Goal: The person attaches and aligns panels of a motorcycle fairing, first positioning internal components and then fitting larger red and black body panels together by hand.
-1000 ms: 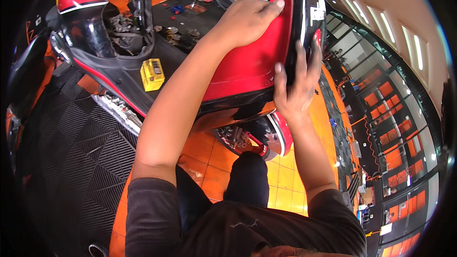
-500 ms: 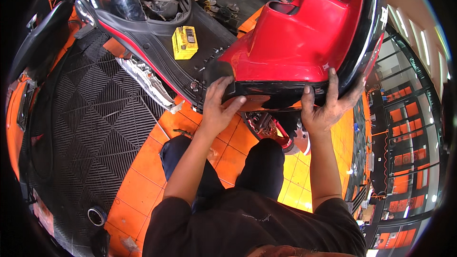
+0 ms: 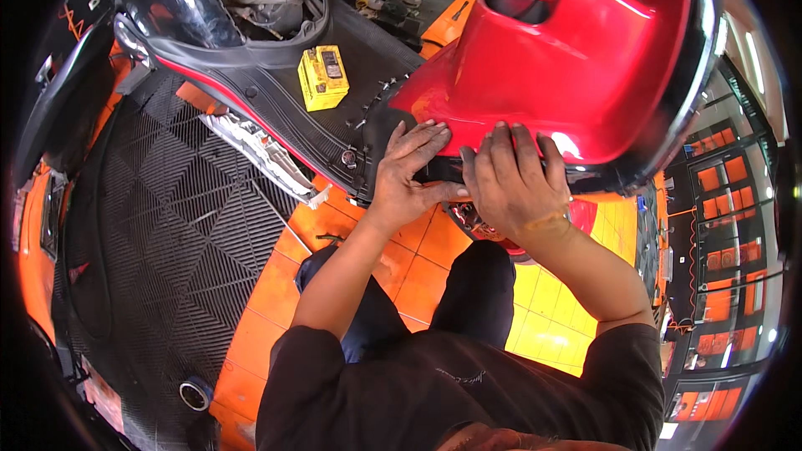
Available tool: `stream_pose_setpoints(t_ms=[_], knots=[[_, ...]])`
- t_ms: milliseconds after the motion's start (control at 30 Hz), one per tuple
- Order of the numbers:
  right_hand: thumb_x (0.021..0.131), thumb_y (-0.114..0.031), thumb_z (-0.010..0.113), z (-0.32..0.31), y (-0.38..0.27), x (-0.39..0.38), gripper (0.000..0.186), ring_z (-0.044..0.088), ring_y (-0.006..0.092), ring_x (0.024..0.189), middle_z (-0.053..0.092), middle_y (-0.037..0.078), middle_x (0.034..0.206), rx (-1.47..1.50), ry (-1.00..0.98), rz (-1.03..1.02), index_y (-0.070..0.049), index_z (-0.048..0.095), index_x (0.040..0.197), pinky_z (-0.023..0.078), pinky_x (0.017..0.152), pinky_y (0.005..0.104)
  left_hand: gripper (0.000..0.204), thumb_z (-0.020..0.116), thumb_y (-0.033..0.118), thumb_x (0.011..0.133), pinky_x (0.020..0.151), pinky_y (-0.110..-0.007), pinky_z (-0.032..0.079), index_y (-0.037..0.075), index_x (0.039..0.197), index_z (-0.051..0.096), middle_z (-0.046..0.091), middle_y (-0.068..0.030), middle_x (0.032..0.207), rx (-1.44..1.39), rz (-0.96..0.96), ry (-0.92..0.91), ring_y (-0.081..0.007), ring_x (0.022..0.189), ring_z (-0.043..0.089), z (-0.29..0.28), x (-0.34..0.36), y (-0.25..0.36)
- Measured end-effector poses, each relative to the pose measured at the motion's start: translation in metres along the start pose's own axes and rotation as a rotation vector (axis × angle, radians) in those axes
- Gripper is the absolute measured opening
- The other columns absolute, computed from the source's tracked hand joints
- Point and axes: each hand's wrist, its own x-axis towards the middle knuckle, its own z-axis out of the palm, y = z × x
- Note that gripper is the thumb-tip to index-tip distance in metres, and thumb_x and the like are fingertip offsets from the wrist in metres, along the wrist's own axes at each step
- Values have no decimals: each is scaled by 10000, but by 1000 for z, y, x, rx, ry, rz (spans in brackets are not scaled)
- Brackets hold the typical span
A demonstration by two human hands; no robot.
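A glossy red scooter front panel (image 3: 535,75) with a black lower edge is in front of me. My left hand (image 3: 409,171) grips its near left corner, fingers together over the top and thumb along the black edge. Close beside it, my right hand (image 3: 518,179) lies over the same edge, its fingers stretched out and slightly spread on the red surface. The right palm hides part of the edge, and what is under it cannot be seen. The black footboard (image 3: 259,108) adjoins the panel on the left, with several small screws (image 3: 378,100) near the corner.
A yellow box (image 3: 323,78) stands on the footboard. Behind it is the scooter's opened seat compartment (image 3: 271,0). A silvery part (image 3: 259,154) hangs along the footboard's side, above black ribbed mats (image 3: 167,217). Orange tiles (image 3: 267,284) lie beneath me; a roll (image 3: 195,394) sits at lower left.
My right hand has moved left along the panel edge, close to the left one. My left fingers have shifted onto the red corner. The view has turned slightly, bringing the panel nearer.
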Motion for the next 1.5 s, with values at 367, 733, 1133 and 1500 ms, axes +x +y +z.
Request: stream_pose_setpoints(t_ms=[367, 733, 1133, 1500], knots=[[808, -284, 652, 11, -17, -18, 258, 556, 224, 1075, 630, 56, 1056, 351, 28, -100, -76, 636, 961, 391, 992, 421, 421, 558, 319, 942, 876, -320, 427, 10, 1228, 585, 623, -73, 1171, -468, -1168, 742, -184, 1083, 555, -22, -138, -69], [793, -293, 651, 23, -52, -44, 301, 448, 228, 1262, 603, 74, 1195, 587, -270, -315, -90, 674, 1014, 214, 1150, 456, 717, 485, 543, 939, 994, -500, 354, 72, 1454, 316, 391, -74, 1468, -928, -1115, 852, -275, 1316, 403, 45, -169, -106], [770, -231, 684, 40, -84, -73, 321, 459, 327, 1256, 571, 141, 1232, 758, -191, -260, -67, 655, 1044, 251, 1133, 504, 850, 543, 674, 848, 955, -662, 286, 108, 1452, 346, 412, -63, 1467, -738, -1311, 595, -289, 1334, 418, 27, -171, -104], [894, -327, 455, 126, -132, -53, 444, 438, 333, 1266, 587, 144, 1183, 219, -126, -517, 7, 622, 1136, 174, 1154, 486, 789, 287, 679, 924, 1123, -507, 182, 83, 1438, 353, 413, -102, 1443, -1219, -919, 660, -299, 1320, 367, 29, -141, -108]])
